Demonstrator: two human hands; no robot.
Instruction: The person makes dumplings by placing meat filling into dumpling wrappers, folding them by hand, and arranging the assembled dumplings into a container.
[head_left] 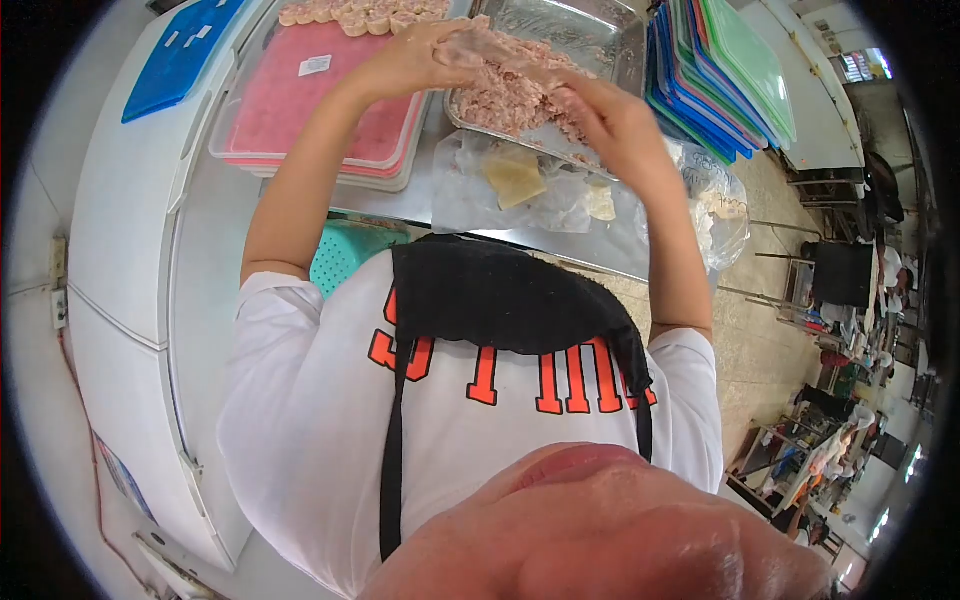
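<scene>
My left hand (415, 60) and my right hand (610, 120) are raised over a metal tray (610, 35) of pink minced meat (505, 95). Both pinch a translucent plastic piece (495, 48) stretched between them, left hand at its far end, right hand at its near end. I cannot tell whether it is a bag or a sheet. Just in front of the tray lie clear bags with pale yellow wrappers (515, 175).
A pink lidded tray (310, 100) sits to the left, with a row of filled dumplings (360, 15) behind it. Stacked coloured boards (720, 70) stand to the right. A blue board (180, 55) lies on a white chest (120, 220). A green basket (345, 250) is under the counter.
</scene>
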